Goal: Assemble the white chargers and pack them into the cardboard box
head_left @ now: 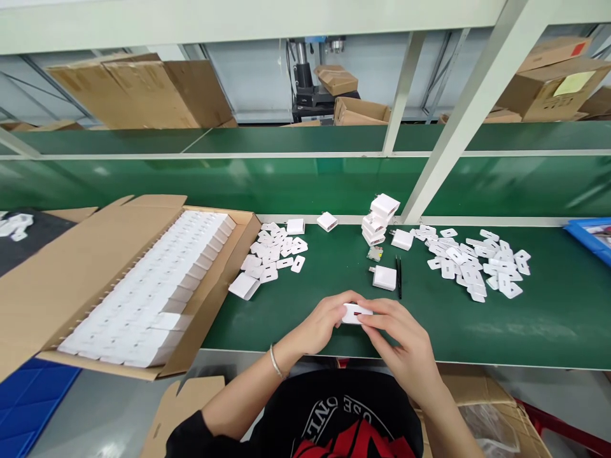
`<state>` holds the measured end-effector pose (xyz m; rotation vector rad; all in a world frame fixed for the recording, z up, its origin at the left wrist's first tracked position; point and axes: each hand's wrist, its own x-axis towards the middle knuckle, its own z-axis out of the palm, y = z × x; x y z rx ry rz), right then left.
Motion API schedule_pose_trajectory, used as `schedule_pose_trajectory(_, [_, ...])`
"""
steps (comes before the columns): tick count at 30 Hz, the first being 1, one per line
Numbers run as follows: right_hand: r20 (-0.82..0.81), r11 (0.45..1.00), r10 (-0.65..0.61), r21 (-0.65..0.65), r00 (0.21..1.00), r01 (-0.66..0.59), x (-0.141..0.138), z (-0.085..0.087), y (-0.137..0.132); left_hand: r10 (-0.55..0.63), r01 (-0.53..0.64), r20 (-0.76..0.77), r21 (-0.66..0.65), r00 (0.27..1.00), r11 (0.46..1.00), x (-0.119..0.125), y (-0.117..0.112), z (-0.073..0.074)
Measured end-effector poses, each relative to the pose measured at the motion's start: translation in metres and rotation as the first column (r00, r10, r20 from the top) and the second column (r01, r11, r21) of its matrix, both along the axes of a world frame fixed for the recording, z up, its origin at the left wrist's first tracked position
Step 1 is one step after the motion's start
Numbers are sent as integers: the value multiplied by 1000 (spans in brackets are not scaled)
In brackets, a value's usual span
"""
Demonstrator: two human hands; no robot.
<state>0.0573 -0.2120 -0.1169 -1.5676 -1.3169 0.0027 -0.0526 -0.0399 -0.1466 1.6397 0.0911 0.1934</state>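
Near the table's front edge, a white charger (352, 313) is held between both hands, its end with a dark red slot facing up. My left hand (321, 323) grips it from the left with closed fingers. From the right, my right hand (398, 334) pinches its other side, fingertips on the slotted end. Just beyond lie another white charger (384, 278) with its prongs to the left and black tweezers (399, 277). A small circuit board (375, 253) sits below a stack of white chargers (382, 216).
Loose white end plates lie in a left pile (271, 249) and a right pile (470, 261). An open carton (245, 232) of white housings stands at the left. A slanted white post (458, 133) rises behind; a blue tray (594, 238) is far right.
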Motion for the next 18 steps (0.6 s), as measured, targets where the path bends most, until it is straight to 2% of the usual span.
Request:
schedule_pose_trajectory(4, [-69,997,8,-74,998,-13,3,-5,0,19,-18,38,-23,999,1000,0,0,-6])
schedule_pose_trajectory(6, [-182,992,-84,-108,980,65,5,-13,1,41,-40,35,-29,999,999,1,-2,-9])
schedule_pose_trajectory(8, [-334,979,-176,-157,926,130,5,-23,4,65,-64,26,-37,998,997,2,-4,-11])
schedule_pose_trajectory(9, [-405,974,-189,-195,895,117,4,-28,6,76,-75,38,-49,996,996,3,-5,-13])
schedule_pose_trajectory(11, [-519,962,-159,-272,840,14,0,-37,11,94,-86,99,-80,991,993,4,-8,-14])
schedule_pose_trajectory(13, [-599,954,-116,-289,792,-80,-5,-42,17,96,-83,155,-92,983,992,5,-9,-15])
schedule_pose_trajectory(15, [-647,963,-90,-251,757,-100,-10,-45,22,102,-96,173,-45,980,994,2,-8,-15])
schedule_pose_trajectory(18, [-645,975,-84,-210,760,-71,-13,-48,26,146,-166,147,134,978,977,-5,-5,-17])
